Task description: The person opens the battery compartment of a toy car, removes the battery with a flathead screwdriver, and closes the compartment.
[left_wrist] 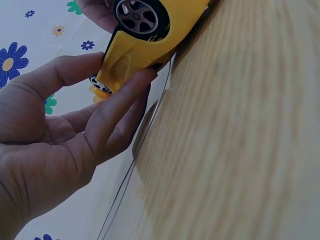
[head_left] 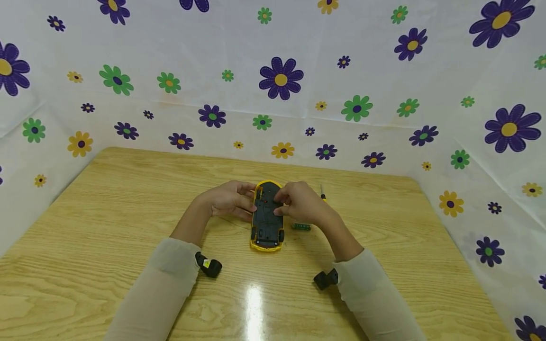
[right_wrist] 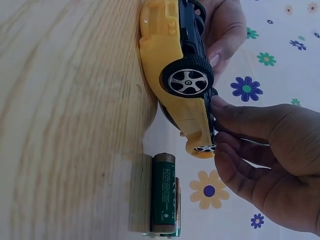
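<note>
A yellow toy car [head_left: 267, 215] lies upside down on the table, its black underside [head_left: 266, 222] facing up. My left hand [head_left: 230, 201] grips the car's left side, thumb at the underside's edge and fingers along the yellow body [left_wrist: 125, 62]. The fingertips of my right hand [head_left: 300, 201] touch the underside toward the car's far end. In the right wrist view, a gap shows between its thumb [right_wrist: 235, 112] and forefinger, with nothing visible in it. Just right of the car lies a green battery [head_left: 301, 227], with another partly hidden behind it in the right wrist view.
Behind my right hand, a screwdriver [head_left: 322, 193] with a thin shaft is partly hidden. The wooden table [head_left: 128, 203] meets a white flowered cloth [head_left: 239, 61] at the back and sides. Black cameras [head_left: 210, 266] sit at both sleeve cuffs.
</note>
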`<state>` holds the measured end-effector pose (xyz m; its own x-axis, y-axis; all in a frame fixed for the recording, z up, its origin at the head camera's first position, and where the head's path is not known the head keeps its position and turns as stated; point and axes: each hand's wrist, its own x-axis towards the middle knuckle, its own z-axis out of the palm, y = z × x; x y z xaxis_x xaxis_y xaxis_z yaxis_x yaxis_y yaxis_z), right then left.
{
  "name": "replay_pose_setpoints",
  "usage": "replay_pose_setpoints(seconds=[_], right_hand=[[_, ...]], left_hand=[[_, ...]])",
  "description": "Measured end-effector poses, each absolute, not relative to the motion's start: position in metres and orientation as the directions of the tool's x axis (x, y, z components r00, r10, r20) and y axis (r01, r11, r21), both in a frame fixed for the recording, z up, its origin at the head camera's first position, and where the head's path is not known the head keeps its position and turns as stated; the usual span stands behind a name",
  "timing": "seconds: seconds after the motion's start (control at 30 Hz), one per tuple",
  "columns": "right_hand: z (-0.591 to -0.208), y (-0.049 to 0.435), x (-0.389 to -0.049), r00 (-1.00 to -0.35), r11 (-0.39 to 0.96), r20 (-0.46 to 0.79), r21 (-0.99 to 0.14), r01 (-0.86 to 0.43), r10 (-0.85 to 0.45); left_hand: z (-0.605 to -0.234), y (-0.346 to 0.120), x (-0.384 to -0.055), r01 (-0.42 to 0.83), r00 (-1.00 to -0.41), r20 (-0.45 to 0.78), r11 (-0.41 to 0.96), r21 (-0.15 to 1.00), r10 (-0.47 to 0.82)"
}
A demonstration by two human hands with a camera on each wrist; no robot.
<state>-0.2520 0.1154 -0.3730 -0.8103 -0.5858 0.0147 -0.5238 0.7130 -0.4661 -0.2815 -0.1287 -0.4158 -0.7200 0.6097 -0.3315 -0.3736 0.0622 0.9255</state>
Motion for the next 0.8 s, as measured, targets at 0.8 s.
replay_pose_setpoints(seconds=[0.8], right_hand=[[-0.379,0.1161,-0.2544,-0.802,0.69,0.038,-0.487,-0.535,-0.596]], left_hand=[[-0.4174,-0.1293,-0.2823,-0.373,-0.72,-0.329,0.06,0.926,0.611]])
